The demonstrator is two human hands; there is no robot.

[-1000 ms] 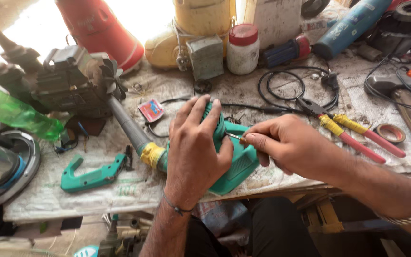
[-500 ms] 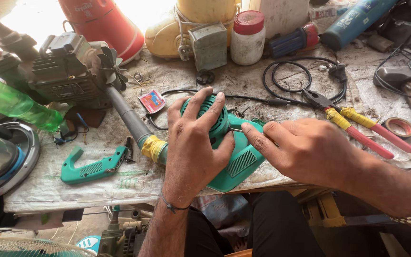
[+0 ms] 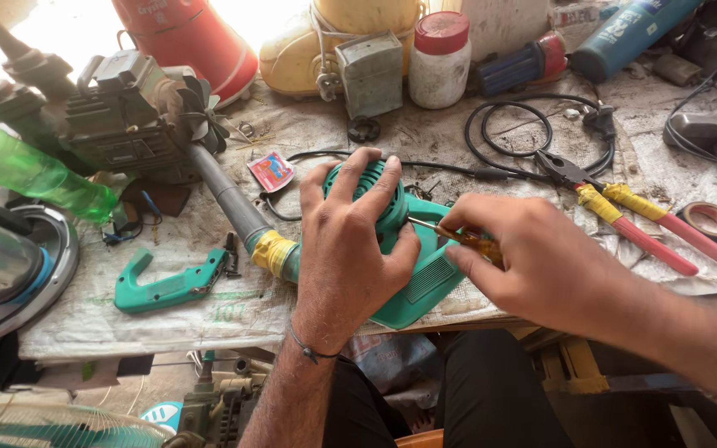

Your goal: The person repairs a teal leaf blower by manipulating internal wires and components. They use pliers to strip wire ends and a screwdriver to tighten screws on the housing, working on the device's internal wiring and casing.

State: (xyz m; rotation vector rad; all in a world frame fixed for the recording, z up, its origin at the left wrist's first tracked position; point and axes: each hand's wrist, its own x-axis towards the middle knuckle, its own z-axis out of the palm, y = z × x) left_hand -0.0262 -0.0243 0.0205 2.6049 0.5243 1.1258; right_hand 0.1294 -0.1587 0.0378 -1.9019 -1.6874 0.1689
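Left hand (image 3: pixel 350 249) spread flat, fingers wide, pressing down on the round top of the green tool housing (image 3: pixel 425 278) at frame centre, near the front edge of the worktop (image 3: pixel 168 319). Right hand (image 3: pixel 524 265) in a closed grip around one screwdriver (image 3: pixel 450 235), amber handle pinched, tip touching the housing. One loose green handle piece (image 3: pixel 168 286) lower left. One pair of pliers (image 3: pixel 624 211) at right. One tape roll (image 3: pixel 709 220) far right. One red-lidded jar (image 3: pixel 439 58) top centre.
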